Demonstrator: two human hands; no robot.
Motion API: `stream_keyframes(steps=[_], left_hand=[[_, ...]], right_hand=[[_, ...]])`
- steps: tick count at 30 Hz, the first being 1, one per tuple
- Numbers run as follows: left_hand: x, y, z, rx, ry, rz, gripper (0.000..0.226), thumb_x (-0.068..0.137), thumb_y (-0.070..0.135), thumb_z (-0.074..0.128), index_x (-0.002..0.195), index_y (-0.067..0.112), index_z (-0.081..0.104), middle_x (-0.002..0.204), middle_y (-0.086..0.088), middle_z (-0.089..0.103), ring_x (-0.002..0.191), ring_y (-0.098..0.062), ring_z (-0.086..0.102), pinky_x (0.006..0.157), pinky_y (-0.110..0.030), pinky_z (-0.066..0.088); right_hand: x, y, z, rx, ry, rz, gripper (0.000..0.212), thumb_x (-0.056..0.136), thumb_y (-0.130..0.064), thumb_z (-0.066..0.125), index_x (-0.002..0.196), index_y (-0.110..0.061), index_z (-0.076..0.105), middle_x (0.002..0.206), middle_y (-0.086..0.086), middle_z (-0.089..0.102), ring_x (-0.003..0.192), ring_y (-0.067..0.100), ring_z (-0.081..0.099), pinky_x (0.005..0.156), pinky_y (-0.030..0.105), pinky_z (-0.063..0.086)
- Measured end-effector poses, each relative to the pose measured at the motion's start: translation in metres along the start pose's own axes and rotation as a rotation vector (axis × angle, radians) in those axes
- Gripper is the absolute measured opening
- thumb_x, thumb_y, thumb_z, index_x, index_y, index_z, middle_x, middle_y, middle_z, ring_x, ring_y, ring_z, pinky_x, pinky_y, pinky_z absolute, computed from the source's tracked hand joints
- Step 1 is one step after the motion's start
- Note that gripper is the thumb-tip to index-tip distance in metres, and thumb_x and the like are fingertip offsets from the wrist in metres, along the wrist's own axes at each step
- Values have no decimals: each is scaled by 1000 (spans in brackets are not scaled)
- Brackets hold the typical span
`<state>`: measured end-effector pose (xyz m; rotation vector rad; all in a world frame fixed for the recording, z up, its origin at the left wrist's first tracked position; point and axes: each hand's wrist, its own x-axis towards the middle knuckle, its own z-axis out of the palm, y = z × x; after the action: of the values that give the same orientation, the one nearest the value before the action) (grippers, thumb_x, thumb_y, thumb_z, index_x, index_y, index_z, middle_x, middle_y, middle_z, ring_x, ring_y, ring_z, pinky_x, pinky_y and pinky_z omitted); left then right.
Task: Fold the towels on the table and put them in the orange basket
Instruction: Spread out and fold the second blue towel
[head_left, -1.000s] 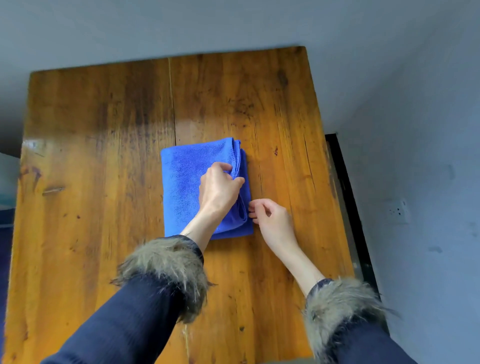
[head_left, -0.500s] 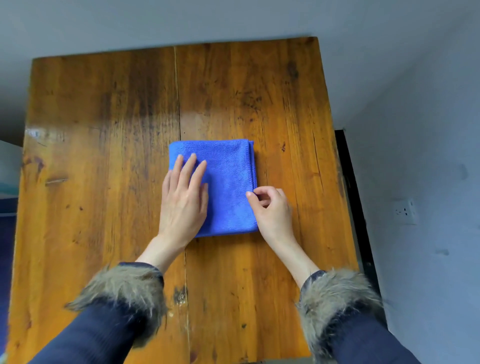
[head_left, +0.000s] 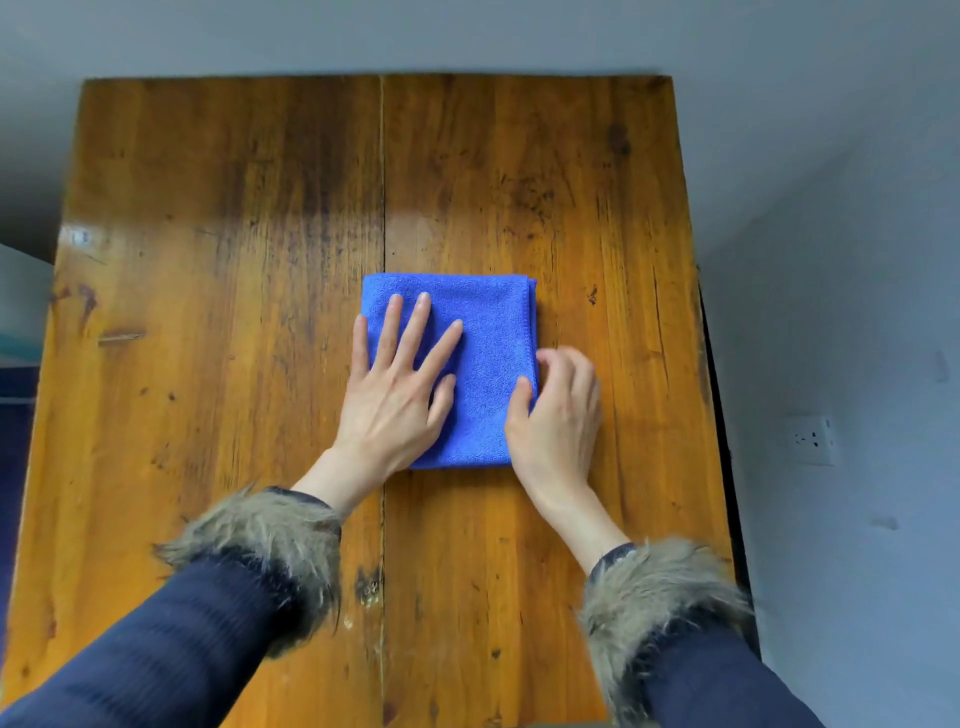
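Observation:
A blue towel (head_left: 493, 338) lies folded into a small square on the wooden table (head_left: 234, 260), near its middle. My left hand (head_left: 400, 384) presses flat on the towel's left half with fingers spread and straight. My right hand (head_left: 558, 410) is at the towel's right edge; its thumb lies on top of the cloth and its curled fingers are at the folded edge, pinching it. The fingertips are blurred. No orange basket is in view.
The table's right edge runs close to a grey wall (head_left: 857, 312) with a white socket (head_left: 810, 439). A dark gap (head_left: 719, 415) lies between table and wall. Grey floor shows beyond the far edge.
The left hand laid the top layer over and now lies flat, fingers spread. The towel went from a loose fold to a neat square. The right hand stays at the right edge.

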<state>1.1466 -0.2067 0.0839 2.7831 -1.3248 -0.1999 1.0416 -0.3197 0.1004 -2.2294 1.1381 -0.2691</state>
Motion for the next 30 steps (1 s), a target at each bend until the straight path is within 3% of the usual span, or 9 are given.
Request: stream_keyframes(steps=[2,5,9,18,20,23,26,28,30], left_hand=[[10,-3,-2,-4,34,40,53,94,37,27,144,20,35,154,-14,21,142,-39,13,113,-56,7],[26,-10,0,-21,56,56,53,94,34,28,143,17,37,154,-15,20,142,-39,13,113,-54,9],[35,-15,11,-6,38,36,55,95,40,23,146,21,31,156,-11,17,144,-33,10,115,-50,4],[29,-15,4,-103,-15,26,55,95,42,24,148,25,21,158,-8,9,145,-30,1,115,-48,-3],[14,-17,0,-282,77,-68,54,95,32,40,146,19,28,156,-11,14,145,-32,5,114,-48,1],[-15,-24,-3,-555,238,-373,51,90,14,56,137,6,41,142,-20,39,135,-36,30,110,-41,21],[-28,-34,-4,-751,208,-700,40,91,21,57,128,11,48,106,-5,60,113,-27,42,93,-31,32],[-24,-37,-7,-867,128,-785,34,90,27,58,121,14,54,84,8,58,109,-26,49,89,-32,37],[-16,-39,-10,-922,81,-812,31,88,31,60,114,14,59,78,11,56,103,-26,56,86,-32,42]], right_hand=[[12,-8,7,-114,40,-255,40,88,-5,42,127,-3,52,139,17,45,132,34,39,107,43,31],[37,-10,22,-263,-95,-463,49,93,-12,31,141,-1,35,151,16,27,142,30,20,116,45,14],[56,13,36,-331,-199,-461,55,100,-27,29,148,-6,13,157,8,9,146,20,4,117,37,-3],[50,16,27,-253,-220,-453,53,98,-23,36,147,-8,21,157,9,11,146,20,6,118,40,0],[38,18,16,-130,-147,-362,48,95,-15,44,141,-4,35,152,13,27,142,25,22,116,40,14],[21,22,3,61,-71,-123,34,93,-12,49,126,-4,51,126,12,53,114,27,52,94,29,36],[22,16,-1,147,-149,164,30,94,-23,50,121,-8,53,108,6,59,98,21,54,79,24,35],[31,9,-1,181,-230,321,34,94,-28,50,122,-9,51,103,2,62,102,20,54,84,27,37],[41,6,2,203,-280,418,34,93,-28,52,120,-7,54,102,3,63,103,23,56,88,33,42]])
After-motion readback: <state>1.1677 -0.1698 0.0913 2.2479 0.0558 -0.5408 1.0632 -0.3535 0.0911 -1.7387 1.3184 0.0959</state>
